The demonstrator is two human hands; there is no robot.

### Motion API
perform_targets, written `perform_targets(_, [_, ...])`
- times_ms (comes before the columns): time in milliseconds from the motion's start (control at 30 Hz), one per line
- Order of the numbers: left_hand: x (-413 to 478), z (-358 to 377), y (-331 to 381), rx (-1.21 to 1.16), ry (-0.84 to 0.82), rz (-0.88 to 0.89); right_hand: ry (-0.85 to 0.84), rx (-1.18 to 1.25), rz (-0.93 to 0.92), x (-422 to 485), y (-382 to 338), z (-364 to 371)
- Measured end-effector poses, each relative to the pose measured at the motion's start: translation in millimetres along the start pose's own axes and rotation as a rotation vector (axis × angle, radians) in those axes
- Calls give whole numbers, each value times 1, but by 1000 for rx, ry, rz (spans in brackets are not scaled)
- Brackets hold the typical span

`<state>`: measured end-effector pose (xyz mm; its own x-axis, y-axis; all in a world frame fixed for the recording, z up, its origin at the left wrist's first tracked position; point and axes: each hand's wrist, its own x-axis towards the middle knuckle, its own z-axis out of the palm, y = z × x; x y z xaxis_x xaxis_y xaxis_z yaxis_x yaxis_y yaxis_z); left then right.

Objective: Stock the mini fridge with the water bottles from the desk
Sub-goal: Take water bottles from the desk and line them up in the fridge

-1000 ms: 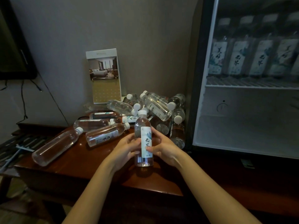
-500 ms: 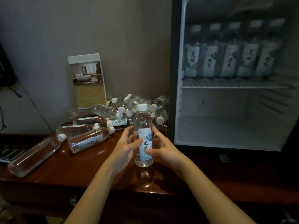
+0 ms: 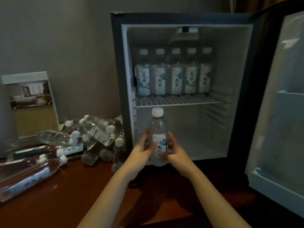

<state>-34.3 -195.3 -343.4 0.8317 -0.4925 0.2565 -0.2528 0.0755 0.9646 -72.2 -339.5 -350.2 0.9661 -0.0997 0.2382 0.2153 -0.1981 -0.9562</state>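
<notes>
Clear plastic water bottle with white cap point(image 3: 158, 135) upright, long axis vertical, clasped between left hand point(image 3: 142, 153) and right hand point(image 3: 174, 152), both closed on it, directly before the open black mini fridge's point(image 3: 184, 18) bare lower compartment, straight ahead.

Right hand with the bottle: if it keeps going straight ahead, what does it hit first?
Probably nothing: the right hand and held bottle face the fridge's bare lower compartment, below the wire shelf. Depth is unclear.
</notes>
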Motion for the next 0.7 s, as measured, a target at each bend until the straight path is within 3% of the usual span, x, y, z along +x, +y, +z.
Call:
perform_targets(300, [44, 15, -18, 23, 67, -14, -16, -61, -30, 30, 11, -11])
perform_targets(700, [95, 22, -57, 123, 359, -13, 40, -174, 22, 125, 42, -2])
